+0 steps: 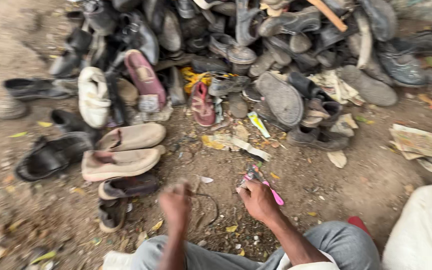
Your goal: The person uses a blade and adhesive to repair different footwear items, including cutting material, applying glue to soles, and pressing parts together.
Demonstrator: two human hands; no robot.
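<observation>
Right hand (258, 200) grips a pink-handled tool (268, 187) just below the shoe pile (256, 55). Left hand (175, 204) looks clenched (blurred), maybe pinching dark thread (211, 207). No shoe in hand; pile untouched.

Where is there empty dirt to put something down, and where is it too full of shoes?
Bare dirt lies between the right hand and the newspapers, and at the far left above the black shoe. The shoe pile at the top is crowded, and so is the row by the beige shoes.
</observation>
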